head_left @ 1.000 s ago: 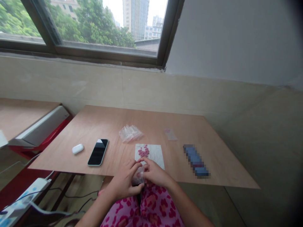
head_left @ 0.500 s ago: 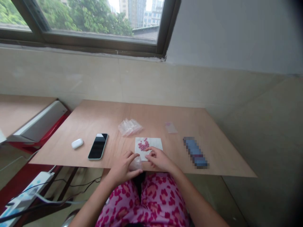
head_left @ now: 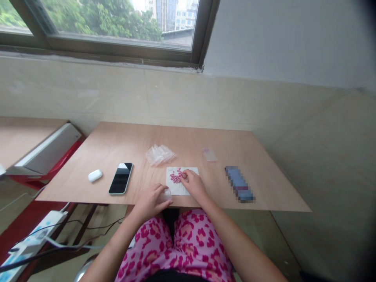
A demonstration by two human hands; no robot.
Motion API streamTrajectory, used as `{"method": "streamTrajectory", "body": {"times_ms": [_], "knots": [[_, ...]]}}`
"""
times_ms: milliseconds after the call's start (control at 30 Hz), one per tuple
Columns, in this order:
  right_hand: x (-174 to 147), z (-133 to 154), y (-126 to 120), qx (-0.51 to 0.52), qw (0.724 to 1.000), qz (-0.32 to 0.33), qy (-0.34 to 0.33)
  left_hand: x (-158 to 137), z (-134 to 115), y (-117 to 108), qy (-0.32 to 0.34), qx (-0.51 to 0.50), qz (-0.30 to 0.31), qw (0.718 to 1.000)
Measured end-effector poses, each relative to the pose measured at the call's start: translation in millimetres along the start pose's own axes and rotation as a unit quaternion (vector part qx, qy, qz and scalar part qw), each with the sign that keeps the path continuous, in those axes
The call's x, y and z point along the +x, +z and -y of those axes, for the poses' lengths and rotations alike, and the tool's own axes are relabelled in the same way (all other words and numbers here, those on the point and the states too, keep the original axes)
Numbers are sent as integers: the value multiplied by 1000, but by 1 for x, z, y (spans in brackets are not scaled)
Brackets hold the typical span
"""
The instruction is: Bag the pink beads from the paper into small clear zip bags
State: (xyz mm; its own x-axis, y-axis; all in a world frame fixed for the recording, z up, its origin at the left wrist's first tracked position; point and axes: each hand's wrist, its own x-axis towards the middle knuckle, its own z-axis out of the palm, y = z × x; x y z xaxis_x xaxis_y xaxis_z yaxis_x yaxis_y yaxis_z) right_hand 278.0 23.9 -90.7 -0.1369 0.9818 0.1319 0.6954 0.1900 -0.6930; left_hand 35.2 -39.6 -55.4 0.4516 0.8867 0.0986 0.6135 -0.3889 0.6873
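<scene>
Small round pink beads (head_left: 175, 178) lie in a loose pile on a square white sheet (head_left: 179, 191) near the table's front edge. My right hand (head_left: 194, 185) reaches over the right part of the sheet, thumb and forefinger pinched at the pile's edge, with a pink bead at the fingertips. Left of the sheet's lower corner, my left hand (head_left: 151, 200) grips a small clear plastic bag (head_left: 166, 194) between thumb and fingers, and partly hides it.
Behind the sheet lies a heap of clear plastic bags (head_left: 160, 155); a single bag with something pink (head_left: 209, 155) lies to its right. A phone (head_left: 121, 179) and a white earbud case (head_left: 95, 176) are at left, a blurred-out blue object (head_left: 239, 184) at right.
My right hand has moved forward to the beads, and its fingers have closed at the pile. My left hand still holds the bag by the sheet. The whole view has shifted slightly.
</scene>
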Motion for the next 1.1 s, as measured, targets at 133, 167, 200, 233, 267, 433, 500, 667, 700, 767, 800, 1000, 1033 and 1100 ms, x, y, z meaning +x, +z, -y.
{"method": "streamTrajectory", "body": {"times_ms": [133, 167, 200, 233, 267, 433, 500, 667, 700, 767, 800, 1000, 1033, 1100], "knots": [[1, -2, 1, -10, 1000, -10, -8, 0, 4, 4, -10, -20, -19, 1000], [1, -2, 2, -9, 1000, -9, -11, 1, 6, 5, -12, -24, -25, 999], [1, -2, 2, -7, 1000, -7, -14, 1, 7, 7, -14, -27, -30, 999], [1, -2, 2, -5, 1000, -4, -15, 1, 9, 8, -16, -29, -34, 999], [1, -3, 3, -2, 1000, -2, -15, 2, 10, 10, -18, -32, -39, 999], [1, -3, 1, 19, 1000, -11, -7, 2, 16, 18, -35, -49, -53, 997], [-1, -2, -2, 47, 999, -14, 2, 3, 17, 18, -37, -53, -58, 996], [-8, 23, -12, 160, 987, 27, 11, 5, 16, 18, -41, -50, -73, 995], [-9, 31, -14, 178, 983, 43, 0, 5, 16, 18, -39, -54, -75, 995], [-10, 46, -17, 195, 976, 91, -36, 6, 17, 20, -29, -63, -84, 994], [-10, 51, -19, 200, 972, 113, -50, 7, 18, 20, -25, -65, -91, 993], [-5, 26, -28, 172, 982, 75, -9, 8, 18, 15, -45, -63, -118, 990], [-4, 17, -28, 145, 987, 63, -2, 9, 17, 14, -46, -62, -118, 990], [-3, 2, -26, 85, 996, 41, -6, 9, 16, 12, -47, -61, -108, 991]]}}
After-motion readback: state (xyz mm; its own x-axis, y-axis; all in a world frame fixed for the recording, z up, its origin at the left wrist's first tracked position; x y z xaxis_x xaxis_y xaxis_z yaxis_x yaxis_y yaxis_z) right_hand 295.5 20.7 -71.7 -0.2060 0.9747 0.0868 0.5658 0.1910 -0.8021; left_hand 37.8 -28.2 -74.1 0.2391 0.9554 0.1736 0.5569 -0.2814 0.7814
